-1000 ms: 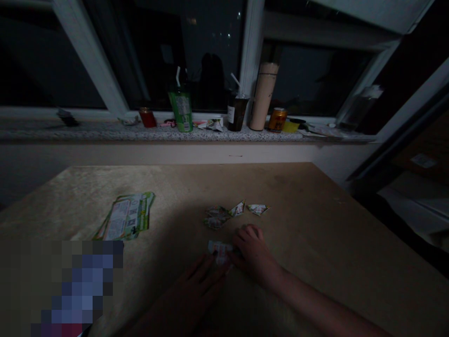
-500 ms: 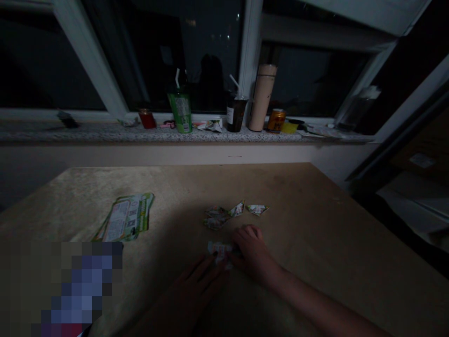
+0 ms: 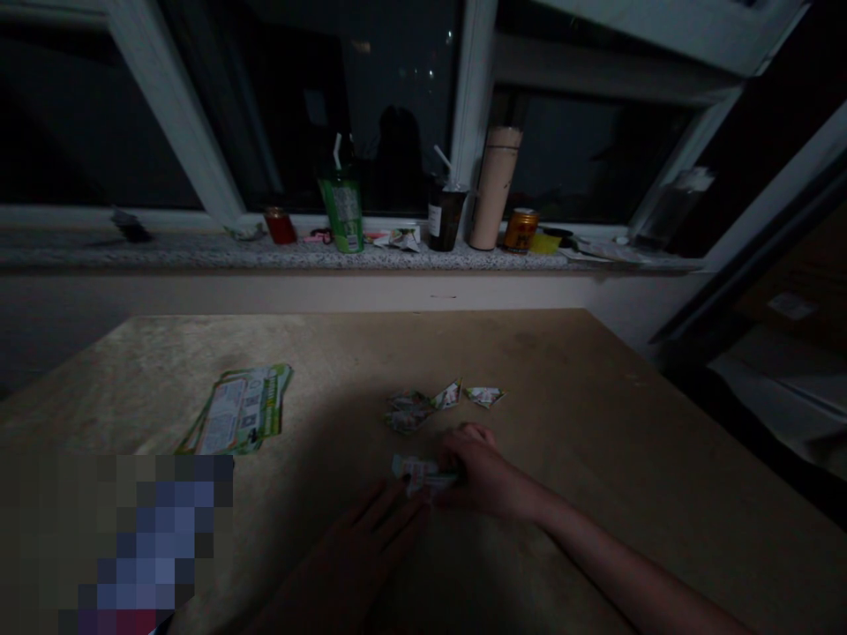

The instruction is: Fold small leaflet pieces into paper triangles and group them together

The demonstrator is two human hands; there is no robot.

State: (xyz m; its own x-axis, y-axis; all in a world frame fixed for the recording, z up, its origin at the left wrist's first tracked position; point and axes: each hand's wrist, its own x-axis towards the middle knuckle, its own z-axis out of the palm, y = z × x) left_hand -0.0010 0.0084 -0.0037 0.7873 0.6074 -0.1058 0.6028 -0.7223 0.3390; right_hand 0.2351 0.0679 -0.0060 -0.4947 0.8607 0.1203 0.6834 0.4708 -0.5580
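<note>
A small printed paper piece [image 3: 416,471] lies on the brown table [image 3: 595,414], partly folded. My right hand [image 3: 482,469] curls over its right end, fingers pinched on the fold. From below, my left hand [image 3: 371,538] lies in shadow with its fingers stretched flat, the tips pressing the paper's near edge. Just beyond them sit several small folded paper shapes [image 3: 440,401] in a loose row.
A stack of green printed leaflets [image 3: 242,416] lies at the left of the table. The stone windowsill [image 3: 198,251] behind holds a green cup with straw [image 3: 342,210], a dark cup [image 3: 445,212], a tall beige flask [image 3: 492,190] and two cans. The room is dim.
My right hand has turned and lowered slightly onto the paper, flattening the fold. My left hand has hardly moved.
</note>
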